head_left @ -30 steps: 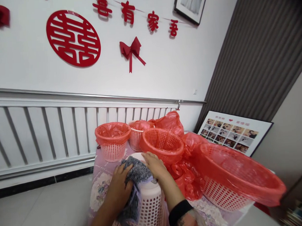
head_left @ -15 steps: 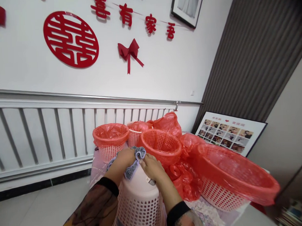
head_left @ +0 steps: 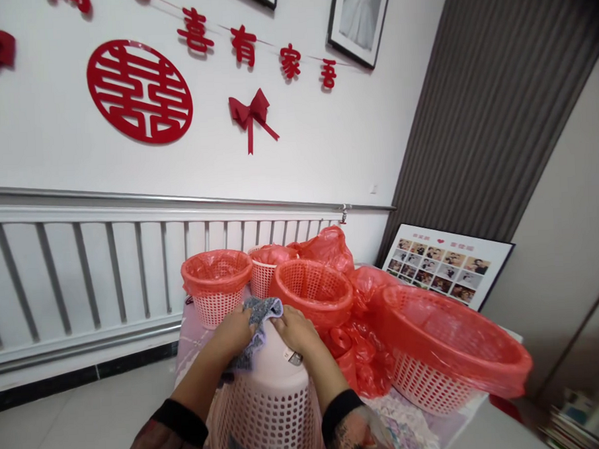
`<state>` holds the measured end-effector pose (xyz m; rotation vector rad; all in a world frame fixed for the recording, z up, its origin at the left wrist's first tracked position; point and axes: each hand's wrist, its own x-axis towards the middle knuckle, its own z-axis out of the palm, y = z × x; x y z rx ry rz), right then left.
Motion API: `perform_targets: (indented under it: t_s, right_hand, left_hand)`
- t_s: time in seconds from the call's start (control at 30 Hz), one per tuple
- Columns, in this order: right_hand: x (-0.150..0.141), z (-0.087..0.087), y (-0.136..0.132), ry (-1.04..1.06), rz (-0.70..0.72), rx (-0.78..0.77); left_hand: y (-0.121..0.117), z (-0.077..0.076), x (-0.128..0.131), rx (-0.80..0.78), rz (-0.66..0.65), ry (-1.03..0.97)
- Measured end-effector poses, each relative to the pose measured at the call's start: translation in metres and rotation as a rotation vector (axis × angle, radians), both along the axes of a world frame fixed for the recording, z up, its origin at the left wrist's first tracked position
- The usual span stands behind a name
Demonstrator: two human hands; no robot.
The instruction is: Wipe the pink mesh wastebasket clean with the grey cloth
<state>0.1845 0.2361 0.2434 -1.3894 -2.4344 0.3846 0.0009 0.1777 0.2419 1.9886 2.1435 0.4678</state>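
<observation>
A pale pink perforated basket (head_left: pixel 268 404) lies upside down on the table in front of me, its solid base facing up. My left hand (head_left: pixel 233 330) presses a grey cloth (head_left: pixel 258 315) against the base's far left side, fingers closed over it. My right hand (head_left: pixel 295 328) rests flat on the base's right side, fingers spread, beside a small label. Both forearms reach in from the bottom edge.
Several baskets lined with red plastic bags stand behind: a small one (head_left: pixel 216 284), a red one (head_left: pixel 315 290) and a large shallow one (head_left: pixel 448 344) at the right. Loose red bags (head_left: pixel 357 354) lie between them. A radiator (head_left: pixel 83 260) and a photo board (head_left: pixel 443 264) line the walls.
The cloth, spread over the base a second ago, was pushed to the far edge and is now bunched under my left hand. My right hand stayed on the base.
</observation>
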Motion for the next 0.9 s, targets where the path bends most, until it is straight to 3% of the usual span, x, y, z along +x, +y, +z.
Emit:
perform_targets:
  t_s: [0.17, 0.27, 0.63, 0.9]
  right_hand:
    - [0.001, 0.0, -0.002, 0.007, 0.009, 0.011]
    - [0.002, 0.001, -0.004, -0.004, 0.014, 0.016]
    - [-0.002, 0.001, -0.008, -0.066, -0.022, 0.033]
    - [-0.001, -0.001, -0.009, -0.059, -0.013, 0.045]
  left_hand:
    - [-0.04, 0.007, 0.024, -0.007, -0.01, 0.103]
    - [-0.046, 0.01, 0.031, -0.003, -0.023, 0.131]
    - [0.024, 0.006, 0.019, -0.009, 0.1, 0.133]
    - [0.034, -0.004, 0.012, 0.027, 0.108, 0.056]
